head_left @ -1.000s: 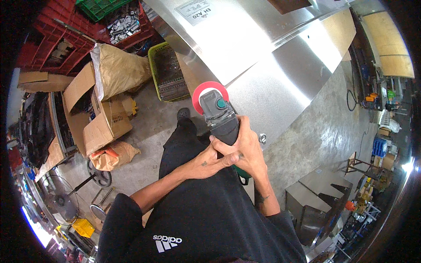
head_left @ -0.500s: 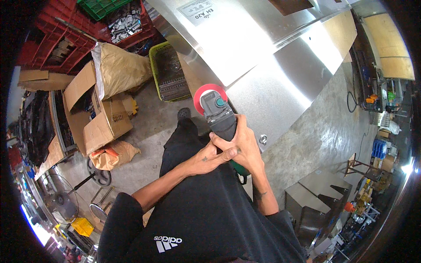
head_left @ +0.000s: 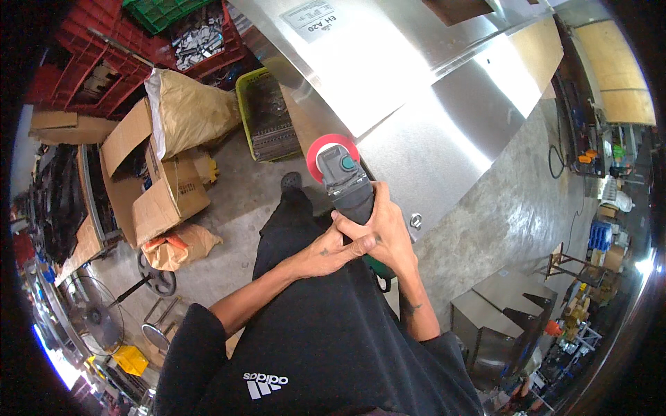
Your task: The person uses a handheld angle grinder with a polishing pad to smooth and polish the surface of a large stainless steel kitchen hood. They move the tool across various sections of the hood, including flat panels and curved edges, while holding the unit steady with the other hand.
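Note:
Both of my hands are wrapped round a black angle grinder [head_left: 352, 197] with a green button on its head. My right hand [head_left: 390, 227] grips the body from the right side, just behind the head. Across it from the left lies my left hand [head_left: 334, 249], closed round the same tool, its thumb over the right hand. A red-rimmed disc [head_left: 323, 147] on the grinder's far end is at the left edge of a shiny sheet-metal panel [head_left: 423, 149]; whether they touch I cannot tell. The tool's rear end is mostly hidden by my hands.
A yellow-green basket [head_left: 241, 104] of dark metal parts stands on the floor left of the panel. Farther left are an open cardboard box [head_left: 156, 215], a paper sack [head_left: 194, 107] and red crates [head_left: 76, 48]. Metal boxes [head_left: 496, 298] stand at the lower right.

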`<state>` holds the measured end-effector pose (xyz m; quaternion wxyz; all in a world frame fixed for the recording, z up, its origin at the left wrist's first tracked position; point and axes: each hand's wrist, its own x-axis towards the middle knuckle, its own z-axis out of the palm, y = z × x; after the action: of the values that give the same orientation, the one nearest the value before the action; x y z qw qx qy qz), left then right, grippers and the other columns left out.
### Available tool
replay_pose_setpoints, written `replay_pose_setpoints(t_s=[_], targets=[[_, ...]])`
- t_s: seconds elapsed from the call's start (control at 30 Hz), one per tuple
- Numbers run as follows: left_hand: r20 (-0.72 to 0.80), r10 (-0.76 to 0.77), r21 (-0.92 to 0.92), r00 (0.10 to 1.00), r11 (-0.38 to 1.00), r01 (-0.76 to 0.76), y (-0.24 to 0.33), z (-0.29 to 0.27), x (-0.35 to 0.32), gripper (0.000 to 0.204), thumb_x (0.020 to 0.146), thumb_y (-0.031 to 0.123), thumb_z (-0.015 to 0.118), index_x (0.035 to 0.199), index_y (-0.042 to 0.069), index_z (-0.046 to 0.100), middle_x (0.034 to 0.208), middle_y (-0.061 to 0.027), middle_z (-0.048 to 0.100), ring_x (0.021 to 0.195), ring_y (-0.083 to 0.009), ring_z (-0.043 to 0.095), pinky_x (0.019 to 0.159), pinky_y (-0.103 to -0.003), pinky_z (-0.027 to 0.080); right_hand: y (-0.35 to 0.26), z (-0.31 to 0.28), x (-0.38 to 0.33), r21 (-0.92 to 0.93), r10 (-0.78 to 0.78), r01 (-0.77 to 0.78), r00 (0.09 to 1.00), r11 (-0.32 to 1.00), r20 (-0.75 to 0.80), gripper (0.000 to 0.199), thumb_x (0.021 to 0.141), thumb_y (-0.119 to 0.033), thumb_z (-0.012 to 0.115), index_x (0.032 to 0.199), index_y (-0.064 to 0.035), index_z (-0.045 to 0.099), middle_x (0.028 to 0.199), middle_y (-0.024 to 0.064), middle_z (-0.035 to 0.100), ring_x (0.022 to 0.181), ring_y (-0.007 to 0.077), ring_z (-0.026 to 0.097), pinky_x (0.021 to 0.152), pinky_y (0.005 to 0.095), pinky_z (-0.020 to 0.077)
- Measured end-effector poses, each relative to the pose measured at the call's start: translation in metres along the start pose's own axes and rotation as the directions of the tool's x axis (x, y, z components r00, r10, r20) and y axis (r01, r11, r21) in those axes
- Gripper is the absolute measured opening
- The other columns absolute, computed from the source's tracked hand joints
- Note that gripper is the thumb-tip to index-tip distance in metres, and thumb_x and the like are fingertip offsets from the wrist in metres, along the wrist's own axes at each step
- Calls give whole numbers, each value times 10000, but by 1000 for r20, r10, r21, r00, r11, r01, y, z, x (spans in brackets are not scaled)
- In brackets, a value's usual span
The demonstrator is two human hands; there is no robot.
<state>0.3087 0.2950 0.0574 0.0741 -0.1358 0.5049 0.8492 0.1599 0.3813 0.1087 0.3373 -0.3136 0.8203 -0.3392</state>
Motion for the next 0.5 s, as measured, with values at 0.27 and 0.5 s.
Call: replay_pose_setpoints(t_s=[0.27,0.5], targets=[[26,140,31,990,990,-141,4,13,0,908,1109,506,672,1682,-68,265,1662,-247,399,1588,-342,352,1293,-496,341,-20,-18,-18,38,24,-21,997,999,-75,825,794,-449,918,1313,79,556,1017,290,774,939,387,800,829,468,620],[144,201,392,969,888,-242,35,21,32,956,1081,644,629,1643,-77,350,1466,-326,591,1380,-420,600,1169,-488,486,-9,-52,-39,183,80,2,894,983,-441,732,812,-269,938,1339,56,547,1099,220,772,970,272,769,859,424,613]])
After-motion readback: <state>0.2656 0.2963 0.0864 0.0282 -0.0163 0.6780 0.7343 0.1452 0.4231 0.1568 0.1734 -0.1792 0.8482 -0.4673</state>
